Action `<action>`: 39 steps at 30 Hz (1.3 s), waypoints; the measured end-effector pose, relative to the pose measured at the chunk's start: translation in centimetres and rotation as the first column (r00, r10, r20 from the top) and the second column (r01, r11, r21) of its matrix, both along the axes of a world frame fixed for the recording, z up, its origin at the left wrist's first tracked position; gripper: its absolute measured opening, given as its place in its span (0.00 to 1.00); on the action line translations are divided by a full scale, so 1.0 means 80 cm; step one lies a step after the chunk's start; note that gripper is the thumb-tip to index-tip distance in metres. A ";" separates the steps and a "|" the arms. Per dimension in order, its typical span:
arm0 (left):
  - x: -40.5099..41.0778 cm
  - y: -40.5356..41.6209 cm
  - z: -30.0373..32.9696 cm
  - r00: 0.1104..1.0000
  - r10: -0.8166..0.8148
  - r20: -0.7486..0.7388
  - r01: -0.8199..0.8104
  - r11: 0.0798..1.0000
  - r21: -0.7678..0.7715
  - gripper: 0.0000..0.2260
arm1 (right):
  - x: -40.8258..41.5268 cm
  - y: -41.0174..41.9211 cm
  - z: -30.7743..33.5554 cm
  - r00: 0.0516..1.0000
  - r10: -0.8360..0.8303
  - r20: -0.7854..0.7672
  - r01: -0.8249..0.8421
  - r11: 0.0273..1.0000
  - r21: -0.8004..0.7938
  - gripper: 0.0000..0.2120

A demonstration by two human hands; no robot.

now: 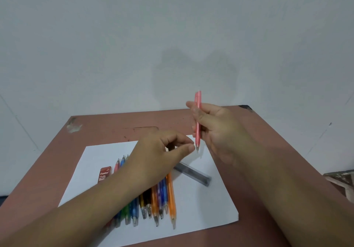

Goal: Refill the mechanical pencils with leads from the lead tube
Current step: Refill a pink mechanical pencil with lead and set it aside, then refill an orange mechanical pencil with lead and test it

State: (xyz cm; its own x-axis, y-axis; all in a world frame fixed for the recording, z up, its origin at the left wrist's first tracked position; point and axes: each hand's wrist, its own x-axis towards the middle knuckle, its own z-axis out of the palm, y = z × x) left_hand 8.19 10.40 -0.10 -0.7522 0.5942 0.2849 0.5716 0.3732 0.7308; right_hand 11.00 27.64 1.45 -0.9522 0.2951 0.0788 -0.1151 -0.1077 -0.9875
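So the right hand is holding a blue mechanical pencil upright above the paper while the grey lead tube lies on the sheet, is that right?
Not quite: the head view shows the pencil in the right hand is pink, not blue. It is held upright above the paper, and the grey lead tube does lie on the sheet.

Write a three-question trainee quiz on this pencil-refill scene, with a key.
1. True or false: the right hand holds the pink pencil upright.
2. What lies on the paper right of the pencil row? A) grey lead tube B) scissors C) eraser
3. Fill in: the left hand pinches near the pink pencil's lower ____.

Key: 1 true; 2 A, the lead tube; 3 tip.
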 end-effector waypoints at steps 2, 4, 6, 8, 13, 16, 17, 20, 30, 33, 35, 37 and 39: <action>-0.001 0.001 0.002 0.998 -0.022 -0.062 0.020 0.999 -0.031 0.05 | 0.009 0.005 0.009 0.998 -0.037 0.051 0.029 0.987 0.160 0.05; -0.003 0.001 0.005 0.993 -0.047 -0.112 0.038 0.996 -0.079 0.12 | 0.016 0.014 0.018 0.988 -0.113 0.105 0.074 0.944 0.322 0.09; -0.002 0.003 0.009 0.982 -0.079 -0.169 0.056 0.989 -0.137 0.15 | 0.022 0.026 0.029 0.968 -0.205 0.147 0.107 0.863 0.494 0.12; 0.001 0.005 0.015 0.974 -0.117 -0.196 0.079 0.978 -0.194 0.15 | 0.032 0.036 0.036 0.952 -0.265 0.155 0.117 0.780 0.615 0.11; 0.019 0.021 0.021 0.941 -0.250 -0.228 0.147 0.909 -0.390 0.21 | 0.086 0.072 0.026 0.897 -0.418 0.144 0.112 0.531 0.840 0.04; 0.022 0.041 0.012 0.906 -0.333 -0.261 0.184 0.866 -0.464 0.22 | 0.112 0.093 0.007 0.838 -0.521 0.161 0.026 0.332 0.943 0.08; 0.023 0.048 0.008 0.897 -0.350 -0.270 0.187 0.854 -0.485 0.22 | 0.118 0.100 -0.001 0.822 -0.545 0.165 -0.017 0.266 0.964 0.09; 0.023 0.067 -0.001 0.885 -0.368 -0.286 0.172 0.829 -0.533 0.22 | 0.135 0.113 -0.022 0.794 -0.586 0.163 -0.053 0.201 0.978 0.10; 0.021 0.079 -0.020 0.891 -0.344 -0.297 0.138 0.827 -0.545 0.20 | 0.149 0.107 -0.030 0.788 -0.596 0.158 -0.041 0.204 0.978 0.15; 0.017 0.060 -0.007 0.902 -0.331 -0.276 0.143 0.835 -0.532 0.18 | 0.150 0.103 -0.027 0.808 -0.578 0.111 -0.009 0.176 0.984 0.16; 0.011 0.039 0.005 0.920 -0.288 -0.268 0.107 0.839 -0.534 0.20 | 0.147 0.096 -0.023 0.849 -0.525 0.064 0.013 0.141 0.990 0.14; 0.004 0.013 0.014 0.932 -0.228 -0.281 0.037 0.833 -0.552 0.22 | 0.141 0.085 -0.018 0.896 -0.443 0.022 0.031 0.112 0.993 0.11; -0.003 -0.016 0.019 0.939 -0.184 -0.291 -0.013 0.825 -0.564 0.24 | 0.131 0.071 -0.017 0.943 -0.330 -0.033 0.073 0.109 0.991 0.12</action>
